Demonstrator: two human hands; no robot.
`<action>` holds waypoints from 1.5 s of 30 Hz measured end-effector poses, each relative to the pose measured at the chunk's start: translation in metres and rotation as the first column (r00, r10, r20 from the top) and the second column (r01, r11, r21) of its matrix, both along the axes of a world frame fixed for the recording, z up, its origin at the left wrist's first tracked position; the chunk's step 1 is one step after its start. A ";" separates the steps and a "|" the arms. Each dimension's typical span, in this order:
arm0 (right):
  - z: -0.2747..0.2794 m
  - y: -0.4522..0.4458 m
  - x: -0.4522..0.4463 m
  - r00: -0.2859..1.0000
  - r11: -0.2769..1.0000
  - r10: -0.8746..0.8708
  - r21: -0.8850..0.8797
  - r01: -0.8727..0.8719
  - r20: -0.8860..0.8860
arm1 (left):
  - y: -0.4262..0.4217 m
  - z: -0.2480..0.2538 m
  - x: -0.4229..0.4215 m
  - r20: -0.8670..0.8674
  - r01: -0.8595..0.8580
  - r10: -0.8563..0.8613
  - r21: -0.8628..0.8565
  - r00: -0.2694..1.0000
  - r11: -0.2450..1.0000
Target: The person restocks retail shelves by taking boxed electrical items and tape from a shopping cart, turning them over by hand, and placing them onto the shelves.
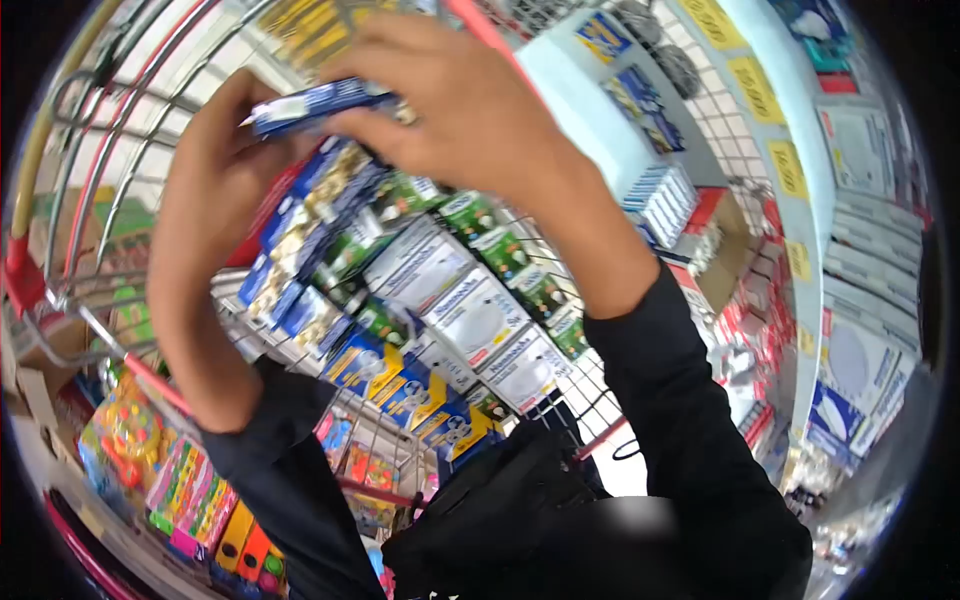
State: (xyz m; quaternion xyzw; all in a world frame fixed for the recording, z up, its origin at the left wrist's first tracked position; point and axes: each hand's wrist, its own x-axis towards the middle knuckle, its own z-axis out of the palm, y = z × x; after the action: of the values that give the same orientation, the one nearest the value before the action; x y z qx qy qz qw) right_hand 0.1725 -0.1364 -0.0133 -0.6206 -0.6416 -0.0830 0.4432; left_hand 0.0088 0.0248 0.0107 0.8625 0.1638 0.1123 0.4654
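Note:
A small blue-and-white box is between my two hands, above the upper left of a wire shopping cart. My right hand grips its right end, thumb below and fingers over the top. At the other end my left hand curls its fingers around the box; the motion blurs them somewhat. Under the hands, the cart carries rows of packaged goods: blue packs with pale contents, green boxes, white boxes and blue-and-yellow boxes.
Along the right runs a pale shelf edge with yellow price tags; stacked white boxes stand beyond it. Colourful toys lie at the lower left, outside the cart's red-and-metal rail. An open carton sits right of my right forearm.

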 end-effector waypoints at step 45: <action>-0.156 -0.273 0.186 0.299 0.043 -0.837 -0.489 0.871 0.459 | -0.004 0.004 -0.020 -0.516 -0.141 0.169 0.094 0.840 0.986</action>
State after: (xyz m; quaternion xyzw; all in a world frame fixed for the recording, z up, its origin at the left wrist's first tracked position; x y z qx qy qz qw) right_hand 0.3589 -0.4097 -0.1693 -0.9843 -0.1364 -0.1071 0.0329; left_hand -0.0117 0.0208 0.0150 0.8563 0.3502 -0.0842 0.3703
